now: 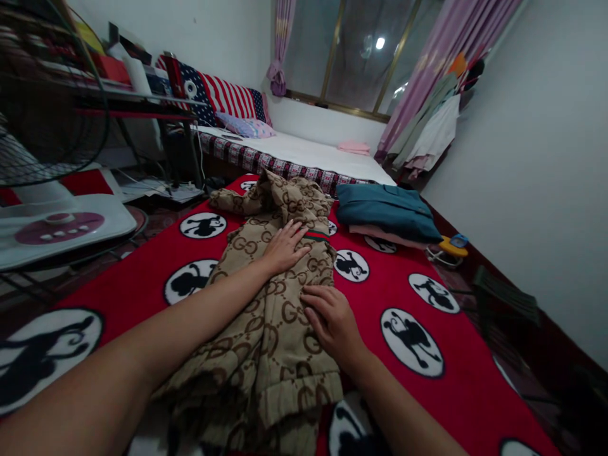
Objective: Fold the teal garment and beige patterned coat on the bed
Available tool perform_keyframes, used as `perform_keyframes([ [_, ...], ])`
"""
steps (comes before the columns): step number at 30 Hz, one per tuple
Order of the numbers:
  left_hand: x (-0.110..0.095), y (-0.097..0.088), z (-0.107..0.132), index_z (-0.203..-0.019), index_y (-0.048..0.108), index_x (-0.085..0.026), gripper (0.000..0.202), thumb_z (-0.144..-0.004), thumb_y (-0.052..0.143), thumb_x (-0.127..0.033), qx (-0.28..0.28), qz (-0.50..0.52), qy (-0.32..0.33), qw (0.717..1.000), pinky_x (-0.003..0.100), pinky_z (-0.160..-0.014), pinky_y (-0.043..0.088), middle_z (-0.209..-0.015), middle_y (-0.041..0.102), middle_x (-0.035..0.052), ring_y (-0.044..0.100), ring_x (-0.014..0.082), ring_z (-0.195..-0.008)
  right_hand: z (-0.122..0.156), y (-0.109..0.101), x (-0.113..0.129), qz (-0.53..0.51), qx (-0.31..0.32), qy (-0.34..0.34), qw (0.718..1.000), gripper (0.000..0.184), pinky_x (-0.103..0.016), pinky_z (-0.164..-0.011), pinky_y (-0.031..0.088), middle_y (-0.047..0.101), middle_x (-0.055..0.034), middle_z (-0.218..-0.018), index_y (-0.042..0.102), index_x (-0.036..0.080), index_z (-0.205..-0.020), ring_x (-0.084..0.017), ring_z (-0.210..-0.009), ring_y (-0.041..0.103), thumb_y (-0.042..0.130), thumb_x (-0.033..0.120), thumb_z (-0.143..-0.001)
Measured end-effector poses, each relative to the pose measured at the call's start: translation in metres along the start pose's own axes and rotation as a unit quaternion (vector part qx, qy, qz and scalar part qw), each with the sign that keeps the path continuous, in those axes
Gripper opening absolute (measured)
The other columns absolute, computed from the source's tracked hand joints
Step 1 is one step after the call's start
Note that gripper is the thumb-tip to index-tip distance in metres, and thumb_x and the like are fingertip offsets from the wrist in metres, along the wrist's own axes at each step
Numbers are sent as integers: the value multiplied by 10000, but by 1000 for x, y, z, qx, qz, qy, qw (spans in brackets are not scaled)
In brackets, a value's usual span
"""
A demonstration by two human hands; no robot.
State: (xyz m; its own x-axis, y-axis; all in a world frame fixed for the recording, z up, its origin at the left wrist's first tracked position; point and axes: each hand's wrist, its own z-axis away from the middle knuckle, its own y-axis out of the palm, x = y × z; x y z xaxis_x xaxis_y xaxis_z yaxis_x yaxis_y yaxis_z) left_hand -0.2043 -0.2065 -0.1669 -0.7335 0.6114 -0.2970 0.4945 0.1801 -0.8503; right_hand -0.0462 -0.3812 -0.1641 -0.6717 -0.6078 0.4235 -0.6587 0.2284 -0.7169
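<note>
A tan hooded jacket (247, 304) with a brown letter pattern lies lengthwise in front of me, partly folded, its hood at the far end. My left hand (286, 248) rests flat on its upper middle, fingers stretched out, near a green and red stripe. Along the jacket's right edge lies my right hand (332, 320), fingers extended and slightly bent over the cloth. Neither hand visibly grips any fabric. Beneath the jacket is a red blanket (294, 437) with round white patches and black monkey figures.
Folded teal clothing (387, 212) sits on the blanket at the back right. A fan (47, 114) and a white-topped stool stand at the left, beside a cluttered desk (142, 101). Behind is a bed (304, 149) under a window. Clothes (430, 126) hang at the right wall.
</note>
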Motion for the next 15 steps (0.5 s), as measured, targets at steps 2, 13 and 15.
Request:
perform_keyframes([
  [2, 2, 0, 0, -1400, 466, -173, 562, -900, 531, -422, -11, 18, 9, 1000, 468, -1173, 237, -1525, 357, 125, 221, 271, -1453, 3, -2, 4, -33, -8, -5, 999, 203, -432, -951, 443, 679, -88, -1105, 661, 215, -1056, -213, -1065, 587, 517, 205, -913],
  [13, 1, -6, 32, -1437, 370, -103, 601, -884, 508, -293, -8, 91, -36, 995, 450, -1173, 270, -1558, 246, 193, 255, 290, -1440, 8, -33, 33, -123, 111, -162, 973, 629, -412, -853, 452, 632, -122, -1079, 580, 196, -1226, -255, -978, 577, 434, 684, -856],
  [15, 0, -12, 51, -1457, 341, -101, 596, -906, 464, -291, 30, 80, -36, 996, 434, -1179, 261, -1562, 250, 185, 247, 273, -1445, 11, -31, 47, -81, 167, -203, 962, 726, -379, -828, 451, 628, -124, -1111, 528, 194, -1292, -243, -954, 569, 531, 714, -786],
])
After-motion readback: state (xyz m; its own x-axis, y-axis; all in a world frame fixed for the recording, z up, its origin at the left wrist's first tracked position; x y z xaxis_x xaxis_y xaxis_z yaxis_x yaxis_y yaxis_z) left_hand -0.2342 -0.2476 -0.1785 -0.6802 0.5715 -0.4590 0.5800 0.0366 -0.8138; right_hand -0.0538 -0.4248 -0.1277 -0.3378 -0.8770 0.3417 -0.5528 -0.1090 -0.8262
